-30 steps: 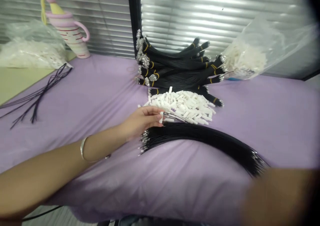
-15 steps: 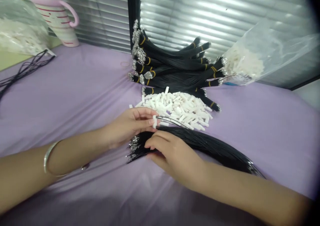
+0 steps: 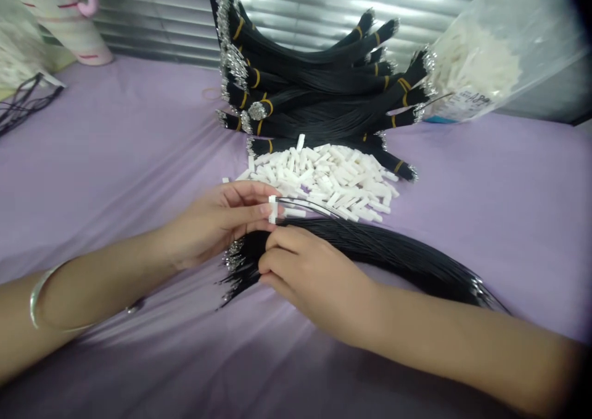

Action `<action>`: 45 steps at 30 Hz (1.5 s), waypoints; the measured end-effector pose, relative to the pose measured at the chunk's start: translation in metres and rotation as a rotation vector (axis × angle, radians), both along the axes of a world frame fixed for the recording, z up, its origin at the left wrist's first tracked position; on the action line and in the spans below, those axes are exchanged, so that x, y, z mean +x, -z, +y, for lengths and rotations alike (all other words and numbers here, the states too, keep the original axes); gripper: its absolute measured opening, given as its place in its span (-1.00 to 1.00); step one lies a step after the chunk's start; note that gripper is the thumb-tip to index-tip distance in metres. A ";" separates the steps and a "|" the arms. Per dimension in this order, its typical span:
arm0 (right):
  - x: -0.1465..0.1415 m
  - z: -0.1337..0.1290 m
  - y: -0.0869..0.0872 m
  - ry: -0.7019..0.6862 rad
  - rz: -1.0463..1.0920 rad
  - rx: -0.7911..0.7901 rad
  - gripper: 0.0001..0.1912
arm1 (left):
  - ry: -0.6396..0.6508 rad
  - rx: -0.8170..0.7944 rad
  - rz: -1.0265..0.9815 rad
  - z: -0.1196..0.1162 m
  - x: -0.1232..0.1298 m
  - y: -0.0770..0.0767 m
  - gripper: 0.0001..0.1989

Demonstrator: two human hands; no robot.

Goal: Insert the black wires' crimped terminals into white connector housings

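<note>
My left hand [image 3: 217, 221] pinches a small white plastic connector housing [image 3: 272, 210] between thumb and fingers. Thin black wires [image 3: 312, 206] run out of its right side. Below it lies a loose bundle of black wires [image 3: 393, 252] with bare silvery terminals [image 3: 235, 255] at the left end. My right hand [image 3: 314, 277] rests over that bundle, its fingertips closed together on black wire near the terminal end; how many strands are between them is hidden. Just behind my hands is a heap of white connector housings [image 3: 333, 178].
Banded bundles of black wires [image 3: 314, 73] are stacked at the back against the blinds. A clear bag of white parts [image 3: 481, 67] leans at the right. Far left stand a striped tumbler [image 3: 60, 21] and another bag [image 3: 21, 49], with dark cables [image 3: 28, 101] beside it. A purple cloth [image 3: 139, 141] covers the table.
The fingers of my right hand have drawn together on the wires, and some terminal ends now fan out further left. My left hand keeps the connector housing. The camera view has shifted.
</note>
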State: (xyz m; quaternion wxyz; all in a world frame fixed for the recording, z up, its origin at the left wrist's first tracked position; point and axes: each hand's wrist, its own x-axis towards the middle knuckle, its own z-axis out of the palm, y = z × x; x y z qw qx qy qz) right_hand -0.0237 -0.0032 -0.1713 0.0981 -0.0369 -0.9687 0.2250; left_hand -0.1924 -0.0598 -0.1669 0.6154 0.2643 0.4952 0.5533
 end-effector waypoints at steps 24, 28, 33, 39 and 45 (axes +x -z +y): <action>0.014 0.006 -0.042 0.161 0.191 -0.649 -0.89 | -0.010 0.121 0.258 -0.010 0.008 -0.012 -0.81; 0.012 0.016 -0.042 0.302 0.196 -0.579 -0.83 | -0.017 0.006 0.352 -0.008 0.007 -0.011 -0.68; 0.006 0.027 -0.030 0.389 0.054 -0.534 -0.82 | 0.077 -0.128 0.294 -0.006 0.000 -0.015 -0.58; 0.005 0.028 -0.026 0.408 0.007 -0.545 -0.84 | 0.149 -0.091 0.521 -0.009 -0.005 -0.022 -0.75; 0.006 0.027 -0.025 0.432 0.064 -0.548 -0.84 | 0.050 -0.206 0.173 -0.009 -0.001 -0.021 -0.72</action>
